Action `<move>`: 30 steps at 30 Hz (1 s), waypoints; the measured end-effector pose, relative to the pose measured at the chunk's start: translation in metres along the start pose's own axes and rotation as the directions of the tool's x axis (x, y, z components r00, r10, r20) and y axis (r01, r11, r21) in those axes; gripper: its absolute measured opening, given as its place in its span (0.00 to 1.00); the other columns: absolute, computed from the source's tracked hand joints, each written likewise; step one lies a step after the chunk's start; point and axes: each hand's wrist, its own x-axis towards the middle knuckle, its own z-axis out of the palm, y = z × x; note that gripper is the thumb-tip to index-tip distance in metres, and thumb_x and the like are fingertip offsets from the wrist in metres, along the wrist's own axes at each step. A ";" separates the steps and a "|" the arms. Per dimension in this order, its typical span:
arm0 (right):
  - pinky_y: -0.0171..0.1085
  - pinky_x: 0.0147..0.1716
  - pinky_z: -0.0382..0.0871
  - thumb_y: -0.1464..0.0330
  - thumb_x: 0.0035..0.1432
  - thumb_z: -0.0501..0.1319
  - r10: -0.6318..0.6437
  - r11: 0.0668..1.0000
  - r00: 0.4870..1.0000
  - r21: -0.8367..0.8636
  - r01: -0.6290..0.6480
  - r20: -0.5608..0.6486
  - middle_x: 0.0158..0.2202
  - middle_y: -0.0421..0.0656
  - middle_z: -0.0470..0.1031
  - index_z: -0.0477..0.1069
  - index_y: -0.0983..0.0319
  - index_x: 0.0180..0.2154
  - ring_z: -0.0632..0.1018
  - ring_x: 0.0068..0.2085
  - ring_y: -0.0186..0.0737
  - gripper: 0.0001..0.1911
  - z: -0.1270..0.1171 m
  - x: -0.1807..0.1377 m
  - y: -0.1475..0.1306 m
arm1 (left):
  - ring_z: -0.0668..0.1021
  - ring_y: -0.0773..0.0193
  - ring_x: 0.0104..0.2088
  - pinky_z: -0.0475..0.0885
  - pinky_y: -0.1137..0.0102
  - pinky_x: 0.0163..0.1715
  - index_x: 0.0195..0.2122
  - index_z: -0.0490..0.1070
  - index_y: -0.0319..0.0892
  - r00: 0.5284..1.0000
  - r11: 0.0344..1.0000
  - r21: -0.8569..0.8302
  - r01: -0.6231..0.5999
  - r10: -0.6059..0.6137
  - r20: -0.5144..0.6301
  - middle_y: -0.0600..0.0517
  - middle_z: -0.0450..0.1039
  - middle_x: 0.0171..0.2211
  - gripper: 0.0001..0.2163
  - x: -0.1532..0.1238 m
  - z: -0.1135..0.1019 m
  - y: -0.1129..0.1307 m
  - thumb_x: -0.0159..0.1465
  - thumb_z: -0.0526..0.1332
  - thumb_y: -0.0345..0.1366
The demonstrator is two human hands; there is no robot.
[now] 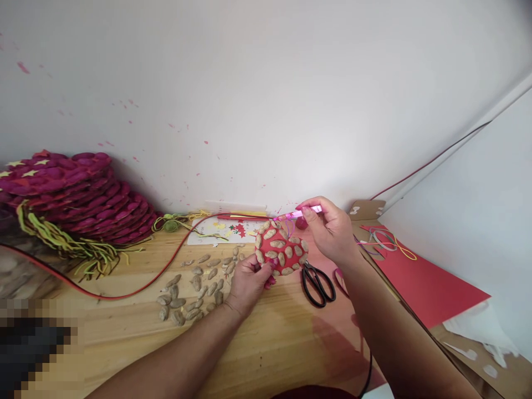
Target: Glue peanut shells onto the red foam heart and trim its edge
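Observation:
My left hand [251, 277] pinches the lower left edge of a red piece [293, 254] with whole peanuts in their shells fixed across its face. It is tilted up above the table. My right hand [330, 227] grips a slim pink-and-white tool [305, 212], like a brush or pen; its exact kind is unclear. The tool's pink end points left, at the top edge of the red piece. Loose peanuts [195, 288] lie scattered left of my left hand. Black-handled scissors [318, 285] rest just below the red piece, their blades partly hidden behind it.
A stack of magenta-painted bumpy pieces [83, 188] with green yarn tassels [62, 241] leans at the left. A red cord [160, 275] crosses the wooden table. Behind lies white paper [208, 233] with small cutouts. Red card [432, 277] and coloured cords [386, 241] are at right.

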 end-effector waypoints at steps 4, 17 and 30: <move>0.39 0.41 0.72 0.62 0.68 0.59 -0.012 1.000 1.000 0.004 0.012 -0.019 0.37 0.41 0.81 0.75 0.58 0.40 0.80 0.38 0.40 0.08 -0.003 -0.003 -0.001 | 0.72 0.71 0.16 0.64 0.79 0.15 0.25 0.75 0.40 1.000 1.000 -0.003 0.010 -0.010 0.003 0.55 0.71 0.16 0.20 0.000 0.000 0.000 0.47 0.77 0.51; 0.38 0.41 0.71 0.65 0.69 0.59 -0.079 0.997 0.996 0.001 0.079 -0.042 0.37 0.41 0.80 0.75 0.58 0.41 0.80 0.39 0.40 0.07 -0.008 -0.013 -0.001 | 0.72 0.71 0.17 0.66 0.78 0.16 0.25 0.75 0.40 0.999 0.999 0.037 -0.033 0.033 0.006 0.56 0.71 0.17 0.18 0.003 -0.003 -0.005 0.49 0.75 0.50; 0.38 0.40 0.71 0.68 0.68 0.59 -0.228 0.963 0.974 -0.154 0.223 -0.016 0.37 0.41 0.80 0.74 0.58 0.40 0.80 0.39 0.39 0.05 -0.007 -0.017 -0.015 | 0.70 0.70 0.15 0.64 0.77 0.16 0.22 0.71 0.42 0.995 0.984 0.153 -0.095 0.093 0.018 0.55 0.71 0.15 0.15 0.001 -0.002 -0.002 0.52 0.70 0.47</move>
